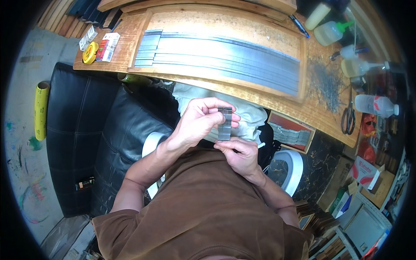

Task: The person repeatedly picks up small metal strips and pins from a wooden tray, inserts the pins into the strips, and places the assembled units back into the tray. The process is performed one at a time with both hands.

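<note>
Above my lap, my left hand [197,121] grips a short stack of thin dark-grey metal strips [224,125], thumb across its face and fingers behind. The stack stands roughly upright, with fine lines between its layers. At its lower end, my right hand [240,156] is closed, thumb and fingertips pinching the bottom edge. A thin white stick [261,145] juts out from between the right fingers; its kind is hard to make out. Beyond my hands, a shallow wooden tray [186,77] on the bench holds rows of similar shiny metal strips [216,54].
Scissors [348,119], a pile of fine metal scraps [328,89] and several plastic bottles [376,105] line the bench's right side. At its left lie a yellow tape roll [90,53] and small boxes. A wooden box of metal pieces [289,134] sits below the bench edge. A black sofa [73,130] stands left.
</note>
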Motion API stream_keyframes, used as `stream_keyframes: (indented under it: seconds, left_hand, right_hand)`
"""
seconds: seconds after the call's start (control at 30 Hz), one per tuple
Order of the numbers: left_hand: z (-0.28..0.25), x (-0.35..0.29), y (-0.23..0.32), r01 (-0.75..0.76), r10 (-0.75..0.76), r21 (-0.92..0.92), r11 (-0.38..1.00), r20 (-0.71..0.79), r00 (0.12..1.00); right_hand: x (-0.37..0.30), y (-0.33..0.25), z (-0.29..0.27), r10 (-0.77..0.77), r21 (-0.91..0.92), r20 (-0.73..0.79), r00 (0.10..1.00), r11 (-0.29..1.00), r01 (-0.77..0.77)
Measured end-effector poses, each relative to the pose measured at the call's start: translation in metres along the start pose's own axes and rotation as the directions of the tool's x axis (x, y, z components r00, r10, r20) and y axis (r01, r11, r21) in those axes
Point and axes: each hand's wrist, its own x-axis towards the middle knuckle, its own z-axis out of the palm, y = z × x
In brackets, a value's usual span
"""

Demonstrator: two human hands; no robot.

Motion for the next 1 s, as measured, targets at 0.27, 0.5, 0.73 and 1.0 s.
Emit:
stream_keyframes:
  seconds: [0.27,0.5,0.73,1.0]
  left_hand:
    - [0.001,0.008,0.0,0.203,-0.218,0.191,0.96,0.064,0.974]
    - [-0.011,0.031,0.005,0.256,-0.285,0.241,0.936,0.09,0.954]
    - [-0.01,0.035,0.014,0.366,-0.392,0.219,0.905,0.091,0.915]
    - [-0.009,0.021,0.011,0.222,-0.266,0.385,0.896,0.066,0.962]
  right_hand:
    - [-0.011,0.006,0.003,0.147,0.251,-0.05,0.988,0.959,-0.13]
    - [-0.004,0.009,0.009,0.216,0.39,-0.059,0.975,0.904,-0.177]
    - [0.001,0.001,0.009,0.215,0.368,-0.06,0.975,0.912,-0.179]
    - [0.029,-0.013,-0.043,0.281,0.091,0.134,0.95,0.951,-0.295]
